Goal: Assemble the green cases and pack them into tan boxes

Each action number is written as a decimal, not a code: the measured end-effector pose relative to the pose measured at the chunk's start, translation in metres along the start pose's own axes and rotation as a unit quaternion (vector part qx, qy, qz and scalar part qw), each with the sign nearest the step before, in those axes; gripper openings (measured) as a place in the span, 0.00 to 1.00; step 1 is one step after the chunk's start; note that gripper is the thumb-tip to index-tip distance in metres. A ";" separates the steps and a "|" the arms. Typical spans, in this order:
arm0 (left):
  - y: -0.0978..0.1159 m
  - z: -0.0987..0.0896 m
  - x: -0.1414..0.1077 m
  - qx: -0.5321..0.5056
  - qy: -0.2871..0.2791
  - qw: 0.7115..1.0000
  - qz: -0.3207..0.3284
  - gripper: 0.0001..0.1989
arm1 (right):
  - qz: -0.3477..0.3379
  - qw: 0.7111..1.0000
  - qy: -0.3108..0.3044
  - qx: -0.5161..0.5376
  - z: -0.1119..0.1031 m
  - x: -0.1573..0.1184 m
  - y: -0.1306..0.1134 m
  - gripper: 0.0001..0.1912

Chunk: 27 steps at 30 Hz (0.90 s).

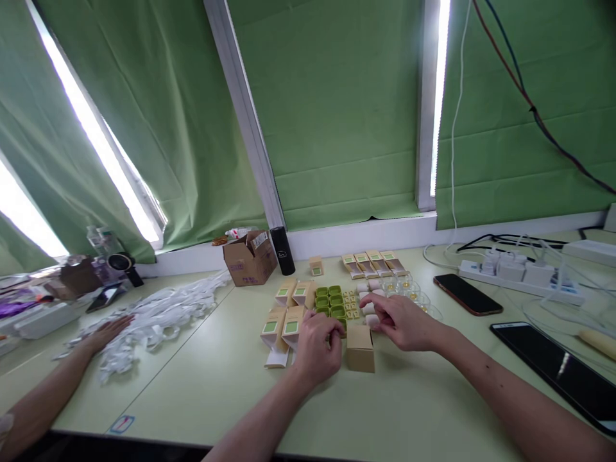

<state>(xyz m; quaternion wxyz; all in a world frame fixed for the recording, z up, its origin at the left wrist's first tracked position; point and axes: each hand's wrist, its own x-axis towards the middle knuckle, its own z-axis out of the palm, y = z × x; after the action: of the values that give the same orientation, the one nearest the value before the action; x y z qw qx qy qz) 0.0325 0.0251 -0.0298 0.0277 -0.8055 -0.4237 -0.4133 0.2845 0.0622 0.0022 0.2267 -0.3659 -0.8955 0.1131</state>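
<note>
A small plain kraft box (360, 354) stands on the table between my hands. My left hand (318, 346) is at its left, fingers curled and closed beside the green square cups (329, 299); whatever they may hold is hidden. My right hand (404, 322) reaches over from the right, index finger stretched out and thumb apart, close to the box's back edge and the pale cylinders (369, 308). Open-flapped kraft boxes with green labels (272, 326) stand left of the cups. Small yellowish pieces (351, 305) lie in rows right of the cups.
Clear round glass-like pieces (412, 295) and more labelled boxes (373, 264) sit behind. At right lie a phone (468, 294), a tablet (558, 369) and a power strip (522, 281). A cardboard carton (250, 258) and black bottle (282, 251) stand back left. Another person's hand (110, 332) rests on white straps (158, 314).
</note>
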 end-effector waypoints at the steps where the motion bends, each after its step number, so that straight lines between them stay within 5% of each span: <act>1: -0.001 0.000 0.001 0.008 -0.001 1.000 -0.010 0.11 | -0.005 1.000 -0.003 0.019 -0.001 0.000 -0.002 0.22; 6: -0.002 0.000 0.001 0.020 -0.039 0.999 -0.015 0.19 | -0.016 0.997 -0.040 0.065 -0.004 -0.001 -0.020 0.29; 12: 0.001 -0.001 0.001 0.011 -0.027 1.000 -0.004 0.11 | -0.012 0.997 -0.054 0.046 -0.005 -0.003 -0.019 0.30; 23: 0.004 -0.001 -0.001 -0.049 -0.044 0.997 0.031 0.09 | 0.003 1.000 -0.010 -0.002 0.004 0.002 0.003 0.26; 27: 0.003 -0.002 0.000 -0.052 -0.018 0.998 0.021 0.08 | 0.056 0.994 0.032 -0.087 0.009 0.004 0.013 0.21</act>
<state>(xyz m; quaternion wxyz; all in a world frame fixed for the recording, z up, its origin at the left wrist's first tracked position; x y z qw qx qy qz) 0.0335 0.0225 -0.0279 -0.0133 -0.8220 -0.3850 -0.4194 0.2853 0.0739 -0.0086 0.2159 -0.4371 -0.8724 0.0351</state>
